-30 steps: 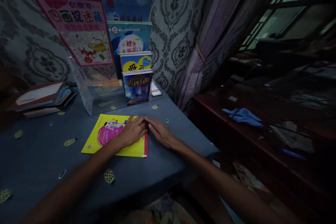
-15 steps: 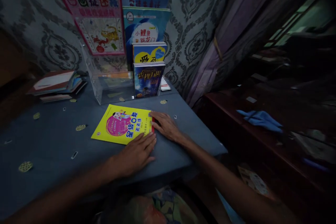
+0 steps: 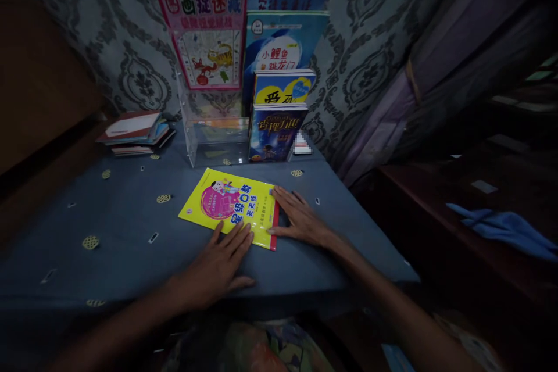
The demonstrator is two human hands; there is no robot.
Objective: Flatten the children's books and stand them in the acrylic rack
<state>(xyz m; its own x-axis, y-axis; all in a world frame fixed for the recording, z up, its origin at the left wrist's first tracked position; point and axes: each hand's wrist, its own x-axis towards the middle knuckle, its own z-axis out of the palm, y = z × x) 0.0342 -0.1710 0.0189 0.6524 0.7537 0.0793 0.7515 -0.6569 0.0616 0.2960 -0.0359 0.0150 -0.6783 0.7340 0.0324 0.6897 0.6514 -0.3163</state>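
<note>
Yellow bk (image 3: pixel 220 200) on tbl (image 3: pixel 126 264); L hand (image 3: pixel 215 267) spread on near edge, R hand (image 3: pixel 303 220) spread at red edge, both loose.

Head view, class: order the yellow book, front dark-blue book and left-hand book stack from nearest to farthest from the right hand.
1. Yellow book, touching the right hand, on its left.
2. Dark-blue book, standing farther back.
3. Book stack, far left.

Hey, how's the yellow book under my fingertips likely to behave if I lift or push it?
The yellow book looks thin, so it's probably light and may bend if lifted by one edge. It lies flat on the blue tablecloth, so a push would likely slide it rather than tip or roll it.
</note>
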